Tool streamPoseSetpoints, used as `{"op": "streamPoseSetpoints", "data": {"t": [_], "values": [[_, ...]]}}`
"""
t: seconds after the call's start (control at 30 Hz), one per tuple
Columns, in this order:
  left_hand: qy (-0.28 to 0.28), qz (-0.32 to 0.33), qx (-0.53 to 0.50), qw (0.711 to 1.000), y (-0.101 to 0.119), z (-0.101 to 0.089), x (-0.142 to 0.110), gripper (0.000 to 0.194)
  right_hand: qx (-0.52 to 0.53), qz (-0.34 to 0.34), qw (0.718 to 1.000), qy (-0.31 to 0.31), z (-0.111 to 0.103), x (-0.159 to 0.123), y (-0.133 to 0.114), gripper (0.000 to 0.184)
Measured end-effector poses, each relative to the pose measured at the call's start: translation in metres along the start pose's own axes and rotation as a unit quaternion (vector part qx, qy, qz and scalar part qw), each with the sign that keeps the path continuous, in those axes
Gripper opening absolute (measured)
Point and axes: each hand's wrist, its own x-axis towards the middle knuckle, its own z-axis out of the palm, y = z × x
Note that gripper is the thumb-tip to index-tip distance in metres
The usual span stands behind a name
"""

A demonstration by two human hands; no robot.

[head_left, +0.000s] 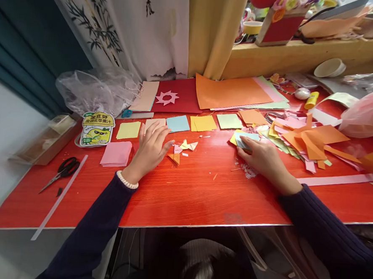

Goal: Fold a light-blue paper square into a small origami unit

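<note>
My left hand (pixel 151 151) lies with fingers spread, its fingertips over a peach paper square (pixel 157 123) and beside a blue square (pixel 178 123). Under its wrist side sits a pink stack of squares (pixel 116 153). At the right, my right hand (pixel 265 160) has its thumb and fingers on the near edge of a blue-grey paper square (pixel 248 138), which overlaps a yellow piece. Between the hands are small folded paper pieces (pixel 185 147) in pink, yellow and orange. Yellow squares (pixel 204 123) and a pale green stack (pixel 229 121) continue the row behind.
Black scissors (pixel 65 170) and a pale paper strip (pixel 61 195) lie at the left, near a lemon-printed juice pouch (pixel 97 130). Orange and pink scraps (pixel 314 141) pile up at the right. Large orange sheets (pixel 233 94) and a pink star ring (pixel 167 98) lie at the back.
</note>
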Motion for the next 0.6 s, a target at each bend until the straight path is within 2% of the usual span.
{"op": "streamPoseSetpoints", "data": {"t": [0.23, 0.43, 0.5, 0.6], "values": [[-0.006, 0.0, -0.008, 1.0, 0.001, 0.002, -0.002, 0.041, 0.025, -0.02, 0.999, -0.018, 0.0, 0.001, 0.007, 0.031], [-0.009, 0.011, -0.008, 1.0, 0.002, 0.001, 0.0, 0.042, 0.043, 0.005, 0.999, 0.014, 0.004, 0.001, 0.015, 0.029], [-0.006, 0.017, -0.002, 1.0, 0.003, -0.003, 0.0, 0.04, 0.056, 0.004, 0.998, 0.039, -0.004, 0.0, 0.008, 0.028], [0.014, 0.044, -0.001, 0.999, 0.008, -0.011, -0.003, 0.035, 0.095, -0.025, 0.99, 0.105, -0.025, -0.007, -0.021, 0.029]]}}
